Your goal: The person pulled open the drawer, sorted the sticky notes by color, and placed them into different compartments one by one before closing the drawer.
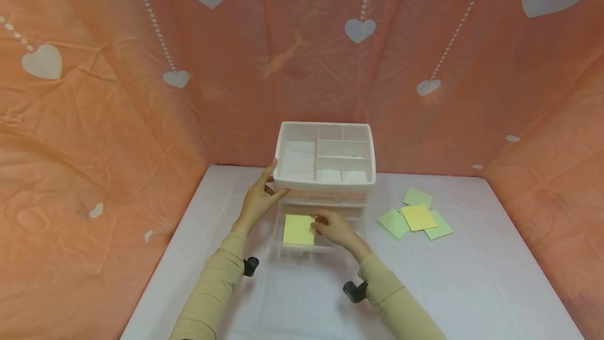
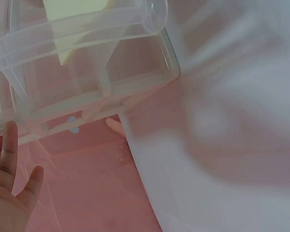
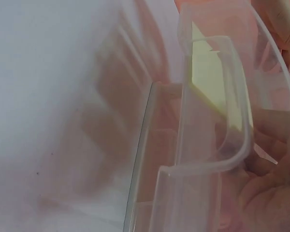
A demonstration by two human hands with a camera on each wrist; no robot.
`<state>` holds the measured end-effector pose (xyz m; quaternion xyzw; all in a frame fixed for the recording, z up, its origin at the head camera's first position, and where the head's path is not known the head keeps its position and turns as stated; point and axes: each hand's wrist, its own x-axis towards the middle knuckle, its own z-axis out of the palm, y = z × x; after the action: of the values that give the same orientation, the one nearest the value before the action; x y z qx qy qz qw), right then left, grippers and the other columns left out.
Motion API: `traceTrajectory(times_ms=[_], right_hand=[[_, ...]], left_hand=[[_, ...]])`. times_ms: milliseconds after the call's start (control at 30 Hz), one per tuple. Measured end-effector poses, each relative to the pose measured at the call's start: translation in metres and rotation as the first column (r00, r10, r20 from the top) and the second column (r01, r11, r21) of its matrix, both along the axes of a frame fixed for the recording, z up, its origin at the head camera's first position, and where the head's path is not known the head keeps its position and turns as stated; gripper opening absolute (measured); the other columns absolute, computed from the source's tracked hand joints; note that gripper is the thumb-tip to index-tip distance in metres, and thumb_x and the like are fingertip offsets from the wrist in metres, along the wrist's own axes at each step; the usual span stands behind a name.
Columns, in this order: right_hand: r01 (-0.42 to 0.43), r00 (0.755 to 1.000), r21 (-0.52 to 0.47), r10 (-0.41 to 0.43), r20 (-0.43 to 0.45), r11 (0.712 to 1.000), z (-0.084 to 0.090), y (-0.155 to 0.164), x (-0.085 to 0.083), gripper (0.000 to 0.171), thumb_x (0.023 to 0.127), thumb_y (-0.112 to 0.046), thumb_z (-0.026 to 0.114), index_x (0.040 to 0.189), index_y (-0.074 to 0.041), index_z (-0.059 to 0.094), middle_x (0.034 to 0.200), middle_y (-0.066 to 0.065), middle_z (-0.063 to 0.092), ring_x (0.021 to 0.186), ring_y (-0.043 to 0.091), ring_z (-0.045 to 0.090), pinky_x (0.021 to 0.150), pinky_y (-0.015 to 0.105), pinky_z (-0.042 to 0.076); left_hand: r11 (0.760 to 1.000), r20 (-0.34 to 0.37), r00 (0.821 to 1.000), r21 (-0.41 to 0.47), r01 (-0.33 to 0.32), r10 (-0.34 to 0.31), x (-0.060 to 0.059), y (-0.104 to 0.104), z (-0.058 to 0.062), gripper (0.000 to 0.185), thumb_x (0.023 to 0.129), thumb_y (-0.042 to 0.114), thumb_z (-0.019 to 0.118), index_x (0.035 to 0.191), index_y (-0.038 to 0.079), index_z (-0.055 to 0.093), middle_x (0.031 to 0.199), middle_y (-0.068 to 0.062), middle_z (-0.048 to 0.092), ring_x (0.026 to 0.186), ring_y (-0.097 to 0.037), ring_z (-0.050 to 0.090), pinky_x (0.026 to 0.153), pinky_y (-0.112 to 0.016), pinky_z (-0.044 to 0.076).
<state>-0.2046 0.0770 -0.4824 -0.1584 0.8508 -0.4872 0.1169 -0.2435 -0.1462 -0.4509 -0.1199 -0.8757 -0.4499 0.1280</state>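
Observation:
A small white desk organizer (image 1: 325, 186) has a divided top tray and a clear drawer (image 1: 325, 249) pulled out at its front. Inside the drawer's left part is a yellow sticky note pad (image 1: 297, 230). My right hand (image 1: 337, 229) reaches into the drawer with bent fingers, pinching the pad at its right edge. Through the clear plastic, the right wrist view shows the same pad (image 3: 210, 79) beside those fingers. My left hand (image 1: 257, 202) rests against the organizer's front left corner, thumb and fingers spread. Its fingers (image 2: 8, 154) look straight in the left wrist view.
Right of the organizer, several green note pads (image 1: 394, 223) lie with a yellow pad (image 1: 419, 218) on top. The white table (image 1: 481, 287) meets a pink cloth backdrop (image 1: 306, 67) with hearts behind and at both sides. Dark wrist cameras (image 1: 355, 291) sit under the sleeves.

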Motion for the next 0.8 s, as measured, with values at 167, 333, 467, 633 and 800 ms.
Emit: traceTrajectory(times_ms=[167,333,467,633,800], right_hand=[[-0.006,1.000,-0.016,0.006,0.015,1.000,0.001,0.001,0.001,0.035,0.090,-0.010,0.059,0.122,0.003,0.056,0.100,0.018,0.066,0.081,0.019,0.065,0.070,0.031,0.056],[-0.017,1.000,-0.022,0.017,-0.001,1.000,0.000,0.002,0.002,0.035,0.089,-0.011,0.060,0.122,0.003,0.056,0.100,0.020,0.067,0.085,0.024,0.066,0.071,0.031,0.056],[-0.011,1.000,-0.012,0.011,-0.006,1.000,0.000,0.003,0.003,0.035,0.090,-0.014,0.059,0.122,0.001,0.057,0.101,0.021,0.067,0.086,0.030,0.067,0.070,0.031,0.055],[0.010,1.000,0.004,-0.010,-0.014,1.000,0.003,0.008,0.004,0.036,0.092,-0.015,0.058,0.122,0.003,0.055,0.102,0.022,0.067,0.087,0.035,0.066,0.069,0.032,0.055],[-0.001,0.999,-0.013,0.001,-0.045,1.000,0.009,0.017,0.005,0.034,0.092,-0.014,0.056,0.122,0.003,0.056,0.100,0.020,0.067,0.086,0.029,0.066,0.070,0.028,0.054]], left_hand=[[1.000,0.001,1.000,-0.004,0.004,-0.004,-0.001,0.000,0.000,0.079,0.082,0.029,0.072,0.145,0.041,0.025,0.111,-0.018,0.063,0.068,-0.018,0.059,0.064,-0.030,0.049],[1.000,0.008,1.000,0.003,0.003,-0.003,-0.001,0.000,0.000,0.079,0.081,0.029,0.072,0.145,0.040,0.026,0.110,-0.017,0.063,0.068,-0.019,0.059,0.064,-0.030,0.049],[1.000,0.018,1.000,0.000,0.005,-0.005,0.000,0.000,-0.001,0.079,0.082,0.029,0.072,0.145,0.041,0.025,0.112,-0.017,0.063,0.068,-0.018,0.059,0.065,-0.030,0.049],[1.000,0.011,1.000,-0.007,0.004,-0.004,0.001,0.001,-0.001,0.079,0.082,0.029,0.071,0.145,0.041,0.025,0.112,-0.018,0.062,0.068,-0.018,0.058,0.065,-0.031,0.049],[1.000,0.002,1.000,-0.005,-0.001,0.001,0.001,0.001,0.000,0.079,0.082,0.028,0.071,0.145,0.040,0.025,0.112,-0.018,0.062,0.068,-0.019,0.058,0.065,-0.031,0.049]])
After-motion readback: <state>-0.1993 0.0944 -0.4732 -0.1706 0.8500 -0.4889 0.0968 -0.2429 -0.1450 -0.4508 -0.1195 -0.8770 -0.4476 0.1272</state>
